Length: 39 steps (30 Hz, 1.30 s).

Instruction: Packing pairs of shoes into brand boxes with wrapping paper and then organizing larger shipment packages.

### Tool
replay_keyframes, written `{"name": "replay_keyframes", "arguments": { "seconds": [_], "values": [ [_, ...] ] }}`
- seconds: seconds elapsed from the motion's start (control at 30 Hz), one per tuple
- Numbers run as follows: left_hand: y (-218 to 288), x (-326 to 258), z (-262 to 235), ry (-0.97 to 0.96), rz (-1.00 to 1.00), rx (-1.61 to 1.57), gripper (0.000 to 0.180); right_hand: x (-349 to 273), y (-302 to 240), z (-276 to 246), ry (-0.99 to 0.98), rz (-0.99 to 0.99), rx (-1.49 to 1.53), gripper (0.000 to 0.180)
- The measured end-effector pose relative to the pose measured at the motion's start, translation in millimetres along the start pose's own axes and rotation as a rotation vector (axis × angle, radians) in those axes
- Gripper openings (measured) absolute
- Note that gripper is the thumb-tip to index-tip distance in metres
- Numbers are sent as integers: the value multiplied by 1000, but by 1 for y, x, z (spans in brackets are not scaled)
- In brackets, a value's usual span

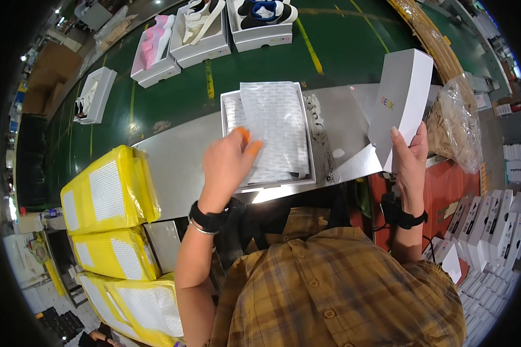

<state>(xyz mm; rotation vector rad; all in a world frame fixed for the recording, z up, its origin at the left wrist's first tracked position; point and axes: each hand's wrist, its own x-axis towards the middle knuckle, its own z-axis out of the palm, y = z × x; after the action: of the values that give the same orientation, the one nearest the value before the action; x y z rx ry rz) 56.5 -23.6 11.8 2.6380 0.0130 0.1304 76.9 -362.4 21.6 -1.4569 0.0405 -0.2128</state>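
Note:
An open white shoebox (314, 165) stands on the metal tabletop in front of me, lined with printed white tissue paper (278, 124) that covers what lies inside. My left hand (228, 161) is over the box's left side, with orange covers on the thumb and a fingertip. Its fingers are curled on the paper's edge; part of the grip is hidden. To the right, my right hand (411, 168) grips the lower end of a white box lid (404, 95), held up tilted, thumb on the near face and fingers round the side.
Along the green conveyor belt (266, 63) stand open boxes with a pink sneaker (154, 43), a cream shoe (200, 22) and dark shoes (266, 14). Yellow-wrapped paper bundles (107, 188) are stacked at left. Clear plastic with brown paper (457, 124) and many white boxes (492, 225) are at right.

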Motion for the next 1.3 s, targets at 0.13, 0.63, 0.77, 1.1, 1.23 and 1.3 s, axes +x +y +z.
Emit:
{"name": "replay_keyframes", "arguments": {
  "seconds": [0.13,0.63,0.77,1.1,1.23,1.3],
  "values": [
    [27,27,-13,-228,-280,-840,22,-6,0,1,-24,4,-52,41],
    [115,-5,13,-200,347,-438,14,-21,-2,1,-46,39,11,50],
    [103,-12,19,-96,329,-398,14,-21,-5,14,-81,57,41,48],
    [-46,-67,-20,303,-146,-5,24,-21,-35,18,-54,333,430,59],
    [-43,-72,-27,408,-280,-426,44,-27,-14,29,-47,621,669,67],
    [-30,-64,-34,306,-253,-556,53,-28,26,49,-210,627,680,69]
  ]
}}
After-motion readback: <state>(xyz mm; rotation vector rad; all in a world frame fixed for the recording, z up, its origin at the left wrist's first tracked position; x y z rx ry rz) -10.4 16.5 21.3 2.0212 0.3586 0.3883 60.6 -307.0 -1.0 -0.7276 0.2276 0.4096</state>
